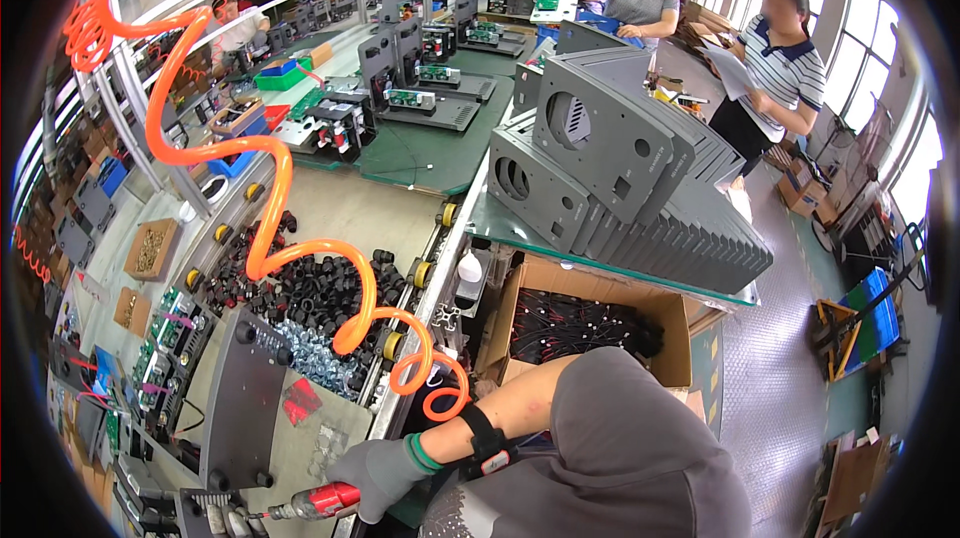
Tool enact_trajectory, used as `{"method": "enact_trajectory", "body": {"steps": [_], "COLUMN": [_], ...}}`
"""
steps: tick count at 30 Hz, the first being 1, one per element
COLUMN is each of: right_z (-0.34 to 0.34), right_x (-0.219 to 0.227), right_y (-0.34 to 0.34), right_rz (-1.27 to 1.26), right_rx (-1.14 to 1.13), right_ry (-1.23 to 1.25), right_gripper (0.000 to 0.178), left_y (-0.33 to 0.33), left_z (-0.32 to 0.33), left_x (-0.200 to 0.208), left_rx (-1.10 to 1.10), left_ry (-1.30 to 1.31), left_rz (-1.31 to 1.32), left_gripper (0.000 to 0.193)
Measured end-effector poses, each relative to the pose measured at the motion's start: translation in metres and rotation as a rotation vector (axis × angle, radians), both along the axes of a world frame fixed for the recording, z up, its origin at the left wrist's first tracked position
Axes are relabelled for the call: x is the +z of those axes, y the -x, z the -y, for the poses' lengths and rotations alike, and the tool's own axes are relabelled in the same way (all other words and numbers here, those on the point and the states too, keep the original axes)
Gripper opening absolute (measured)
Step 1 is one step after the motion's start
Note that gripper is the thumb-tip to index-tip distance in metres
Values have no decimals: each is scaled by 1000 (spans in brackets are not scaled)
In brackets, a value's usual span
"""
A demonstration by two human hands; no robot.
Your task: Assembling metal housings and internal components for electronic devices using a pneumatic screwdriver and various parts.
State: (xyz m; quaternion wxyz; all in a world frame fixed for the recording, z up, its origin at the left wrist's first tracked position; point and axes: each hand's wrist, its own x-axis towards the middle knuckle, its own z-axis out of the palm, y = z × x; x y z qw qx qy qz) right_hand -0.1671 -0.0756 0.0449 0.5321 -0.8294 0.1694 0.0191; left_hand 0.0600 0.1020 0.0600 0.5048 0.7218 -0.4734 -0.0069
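Your bench (330,208) runs from the lower left up toward the middle of the view, and everything here is placed against the grey metal plate (243,400) lying flat on it near the lower left. Up and to the right of that plate, well apart, a long leaning row of grey metal housings (640,193) stands on a green-topped surface. Below those housings, to the plate's right, an open cardboard box (585,323) holds a tangle of black wires. An orange coiled air hose (270,238) loops down from the upper left, passes above the plate and ends to its right near your forearm. Just above the plate lies a heap of small black parts (300,288), with silver screws (315,358) beside the plate's upper right edge. Green circuit boards (165,338) sit to the plate's left. Your right hand (385,473), in a grey glove, is just below and right of the plate, its fingers wrapped around a red-bodied air screwdriver (315,503) whose tip points left, below the plate's lower edge. Your left hand is out of sight.
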Motion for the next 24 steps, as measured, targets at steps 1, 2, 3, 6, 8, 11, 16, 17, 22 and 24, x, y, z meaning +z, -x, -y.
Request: {"method": "enact_trajectory", "body": {"steps": [1,2,3,6,8,11,16,17,22,24], "right_z": [1,1,1,1,1,1,1,1,-2,-3], "right_x": [0,0,0,-1,-1,-1,-4,-4,-5,-6], "right_y": [1,2,2,2,2,2,3,2,2,3], "right_rz": [-10,-20,-26,-29,-29,-39,-30,-36,40,49], "right_rx": [14,30,26,11,-5,-4,-13,-17,-104,-106], "right_ry": [4,7,5,-11,-27,-34,-78,-84,-108,-126], "right_gripper": [56,56,56,57,58,57,58,59,53,53], "left_y": [-2,-3,-4,-6,-7,-11,-13,-12,-2,-1], "left_z": [3,6,8,13,14,13,13,14,22,25], "left_x": [-1,-3,-5,-8,-8,-5,5,7,15,18], "left_rx": [-23,-16,-7,6,-1,-15,-83,-74,-51,-50], "left_ry": [19,29,38,104,104,34,-37,-37,33,1], "left_rz": [-15,-16,-17,-89,-58,75,137,153,-132,26], "left_gripper": [19,19,20,23,24,25,20,20,22,22]}}
